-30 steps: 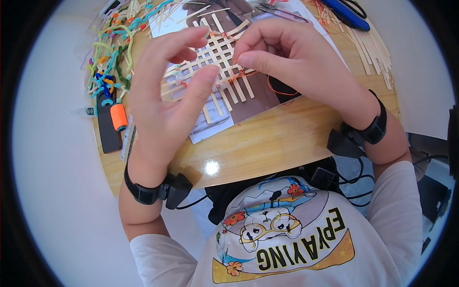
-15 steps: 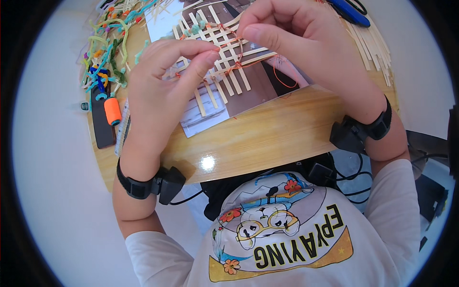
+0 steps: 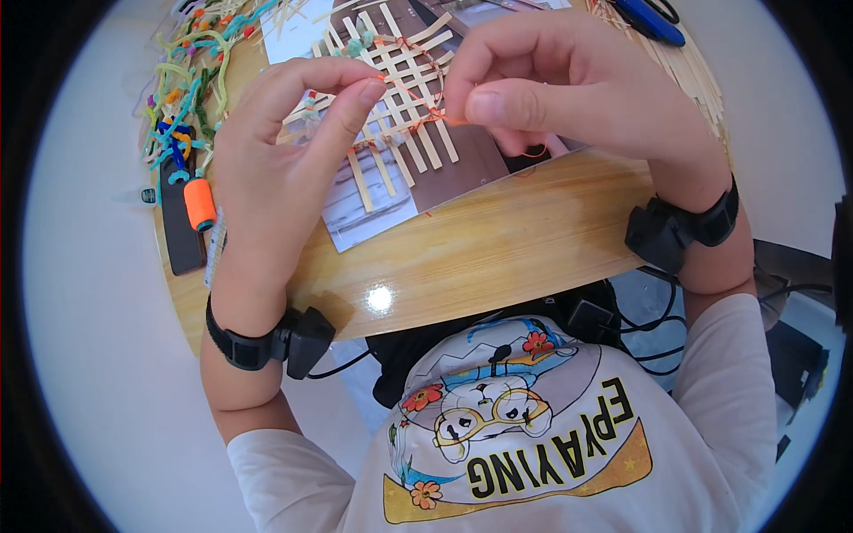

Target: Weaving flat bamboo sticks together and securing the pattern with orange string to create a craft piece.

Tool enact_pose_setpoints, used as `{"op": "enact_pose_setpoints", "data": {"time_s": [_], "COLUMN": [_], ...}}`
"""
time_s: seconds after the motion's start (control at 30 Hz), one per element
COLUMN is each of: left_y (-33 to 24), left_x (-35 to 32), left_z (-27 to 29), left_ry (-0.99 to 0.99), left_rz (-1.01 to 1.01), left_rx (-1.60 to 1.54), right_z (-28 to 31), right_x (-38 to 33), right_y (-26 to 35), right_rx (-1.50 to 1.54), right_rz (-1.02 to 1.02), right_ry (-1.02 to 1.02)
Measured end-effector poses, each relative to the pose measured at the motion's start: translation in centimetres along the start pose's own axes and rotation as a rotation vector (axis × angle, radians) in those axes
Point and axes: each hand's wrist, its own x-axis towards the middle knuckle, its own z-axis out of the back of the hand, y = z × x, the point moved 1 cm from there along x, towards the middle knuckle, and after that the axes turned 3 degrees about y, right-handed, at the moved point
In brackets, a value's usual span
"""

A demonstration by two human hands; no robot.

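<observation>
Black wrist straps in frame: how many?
2: the left-wrist strap, lower left of the picture, and the right-wrist strap, farther right. Both show plainly, each partly wrapped out of sight.

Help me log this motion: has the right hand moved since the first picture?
Yes: the right hand has moved rightward, judged against the printed sheet on the table.

Pale strip lattice [image 3: 407, 107], openly woven, slanted on printed sheet [image 3: 360, 224]; thin orange thread [image 3: 435, 115] crossing above it.
</observation>
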Motion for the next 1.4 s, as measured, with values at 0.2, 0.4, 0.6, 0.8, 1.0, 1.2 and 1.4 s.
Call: {"op": "enact_pose_setpoints", "data": {"time_s": [0.2,0.4,0.6,0.8,1.0,1.2,1.4], "left_y": [-0.5,-1.2,-1.4,-1.2,0.1,0.9,0.7], "left_x": [0.4,0.0,-0.1,-0.2,0.4,0.4,0.2], "left_z": [0.0,0.3,0.2,0.0,-0.1,0.3,1.2], "left_ry": [-0.035,0.015,0.043,0.014,0.104,0.408,0.439], "left_rz": [-0.354,-0.474,-0.447,-0.393,-0.23,-0.174,-0.255], "left_rx": [0.181,0.269,0.242,0.232,0.243,0.304,0.351], "right_z": [-0.1,-2.2,-1.9,-1.9,-1.7,-1.4,-1.4], "right_x": [0.0,0.1,-0.1,0.0,0.3,0.6,0.3], "right_y": [-0.4,-1.0,-0.2,-1.0,-1.3,-1.6,-1.1], "right_rx": [-0.026,0.123,-0.169,-0.259,-0.146,0.133,0.002], "right_rz": [0.256,0.285,0.208,0.239,0.216,0.228,0.261], "right_ry": [-0.339,-0.096,-0.119,-0.222,-0.26,-0.284,-0.377]}}
